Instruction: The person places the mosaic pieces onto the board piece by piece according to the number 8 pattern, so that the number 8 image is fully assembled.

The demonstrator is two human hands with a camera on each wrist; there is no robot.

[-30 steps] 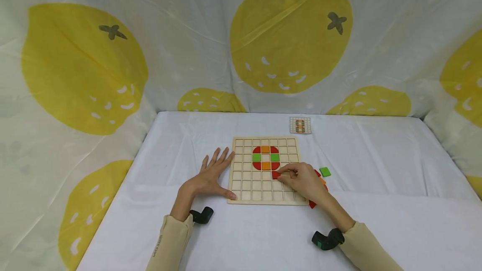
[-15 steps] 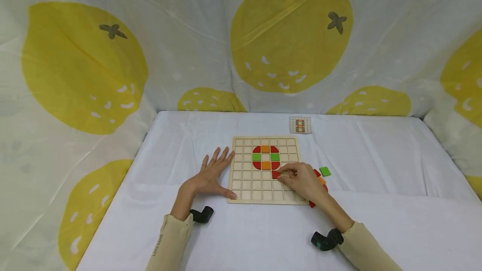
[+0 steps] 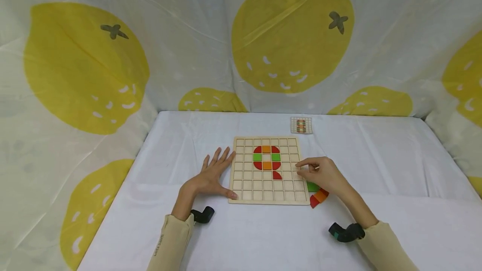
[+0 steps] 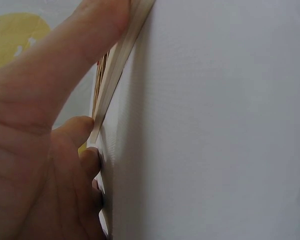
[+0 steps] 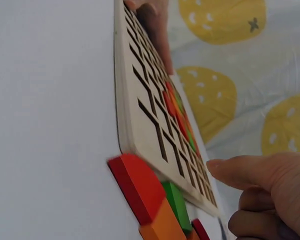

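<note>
A wooden grid board (image 3: 244,185) lies on the white cloth. Inlaid in it is a ring of red corner tiles, with an orange tile (image 3: 266,149) at top and bottom and a green tile (image 3: 276,157) at either side. Just below the ring's right corner sits a red quarter-round tile (image 3: 277,175). My left hand (image 3: 208,179) is spread, its fingertips and thumb against the board's left edge. My right hand (image 3: 321,175) hovers by the right edge, thumb and index fingertip apart with nothing between them; its other fingers are bent.
Loose tiles lie beside the board's lower right corner: a red one (image 5: 140,185), an orange one (image 5: 165,225) and a green one (image 5: 177,205), partly under my right hand in the head view. A small pattern card (image 3: 301,125) lies behind the board. Lemon-print cloth hangs behind.
My right hand has let go of the red quarter-round tile, leaving it in a board cell, and has moved right to the board's edge. My left hand stays in place.
</note>
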